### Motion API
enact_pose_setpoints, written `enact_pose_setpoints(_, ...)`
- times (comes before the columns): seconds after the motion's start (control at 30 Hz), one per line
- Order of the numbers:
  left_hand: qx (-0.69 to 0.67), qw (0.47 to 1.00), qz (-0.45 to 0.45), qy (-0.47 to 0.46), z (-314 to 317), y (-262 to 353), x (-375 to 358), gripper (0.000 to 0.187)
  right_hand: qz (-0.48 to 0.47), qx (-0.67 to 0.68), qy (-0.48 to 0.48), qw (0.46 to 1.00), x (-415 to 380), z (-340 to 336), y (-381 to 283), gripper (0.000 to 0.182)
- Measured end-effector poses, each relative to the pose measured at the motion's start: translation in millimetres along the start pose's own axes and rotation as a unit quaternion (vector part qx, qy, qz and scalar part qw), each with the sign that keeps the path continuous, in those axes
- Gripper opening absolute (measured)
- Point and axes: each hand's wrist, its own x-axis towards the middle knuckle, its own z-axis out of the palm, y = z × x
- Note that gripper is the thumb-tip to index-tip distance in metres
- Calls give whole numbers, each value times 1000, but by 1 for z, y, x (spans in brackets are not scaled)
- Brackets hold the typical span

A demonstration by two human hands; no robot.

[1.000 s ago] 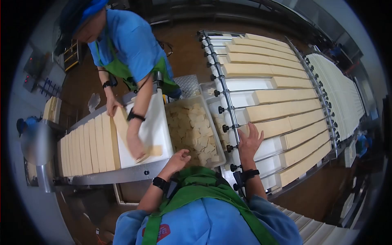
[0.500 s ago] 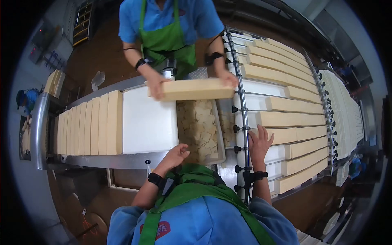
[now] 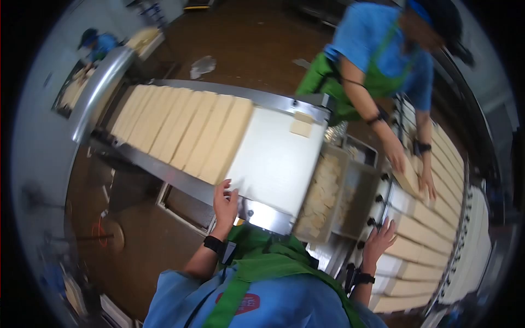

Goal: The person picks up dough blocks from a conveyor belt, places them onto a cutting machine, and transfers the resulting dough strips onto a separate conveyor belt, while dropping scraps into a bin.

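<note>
My left hand (image 3: 226, 206) is open at the near edge of the left conveyor. Its fingertips are by the lower end of the last long cream-coloured block (image 3: 228, 139) in a row lying side by side. Bare white belt (image 3: 276, 158) stretches to the right of that row. My right hand (image 3: 378, 243), fingers apart, is over the rail edge of the right-hand conveyor, close to the ends of more long cream blocks (image 3: 418, 232). Neither hand holds anything. Across from me, a co-worker's hands (image 3: 395, 150) are on a block (image 3: 407, 176) over the right-hand conveyor.
Between the conveyors stands a bin (image 3: 340, 188) with thin cream scraps (image 3: 322, 191). A small flat square piece (image 3: 301, 127) lies at the white belt's far edge. Black knobs (image 3: 372, 222) stick out along the right-hand rail. A curved metal guard (image 3: 101, 90) rises at the far left.
The view has swung left. The co-worker has carried the block from between the conveyors over to the right-hand one. My left hand has moved to the block row; my right hand has left the block it touched.
</note>
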Motion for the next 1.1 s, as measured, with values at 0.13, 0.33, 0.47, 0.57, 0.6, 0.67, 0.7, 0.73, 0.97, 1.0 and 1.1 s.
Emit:
enact_pose_setpoints(0.13,136,971,38,191,-28,-17,22,61,-128,233,-47,963,46,17,-121,53)
enact_pose_setpoints(0.33,190,963,70,179,-30,-21,57,77,-342,382,-101,853,127,59,-368,44)
enact_pose_setpoints(0.47,215,966,29,142,-30,-4,62,81,-379,363,-97,845,174,87,-482,46)
enact_pose_setpoints(0.57,187,974,26,126,-34,-2,61,84,-381,306,-92,868,198,106,-531,49)
enact_pose_setpoints(0.6,194,973,26,120,-35,-2,62,86,-381,269,-85,880,202,110,-543,50)
enact_pose_setpoints(0.67,189,975,19,113,-36,-2,64,86,-381,236,-79,891,208,118,-555,49)
enact_pose_setpoints(0.7,186,977,14,104,-36,-3,64,86,-378,202,-71,901,209,117,-560,49)
enact_pose_setpoints(0.73,185,978,7,98,-36,-4,64,88,-379,201,-73,900,211,117,-564,49)
enact_pose_setpoints(0.97,190,979,-21,66,-33,-2,67,93,-362,125,-121,916,207,101,-570,46)
enact_pose_setpoints(1.0,204,976,-23,71,-32,0,68,93,-360,125,-125,916,205,101,-568,46)
enact_pose_setpoints(1.1,218,972,-23,78,-27,4,69,93,-350,122,-144,918,209,100,-559,50)
